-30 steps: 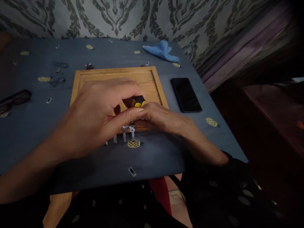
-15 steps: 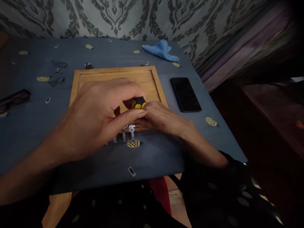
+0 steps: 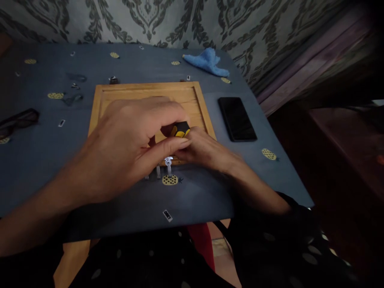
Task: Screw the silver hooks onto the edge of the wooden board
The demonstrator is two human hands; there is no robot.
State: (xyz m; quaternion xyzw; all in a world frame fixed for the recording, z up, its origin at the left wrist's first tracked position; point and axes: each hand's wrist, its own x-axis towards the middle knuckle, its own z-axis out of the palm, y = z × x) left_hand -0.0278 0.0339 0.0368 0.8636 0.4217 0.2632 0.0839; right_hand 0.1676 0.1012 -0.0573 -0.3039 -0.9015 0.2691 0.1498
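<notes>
A grey patterned wall stands at the back, and in front of it a blue tabletop printed with pineapples. A wooden frame lies flat mid-table, and the action is at its near edge! The left hand reaches over from the left, thumb and forefinger pinching a yellow-and-black handle, which stands over the frame near its near right corner. Whatever is under that handle, the hands hide it. The right hand comes in low, its fingers bent and tucked behind the left thumb; whether they grip anything, I cannot tell.

How far along? It looks well under way: a shiny metal clip sits at the frame's near edge, its tail hanging out past the wood, with two more metal strips showing to its left. Fixed or loose, there's no telling from here, nor how many remain to be dealt with. Small grey pieces lie out towards the tabletop's far left corner, glasses by the left edge, a phone near the right edge, a blue cloth at the far right corner.
</notes>
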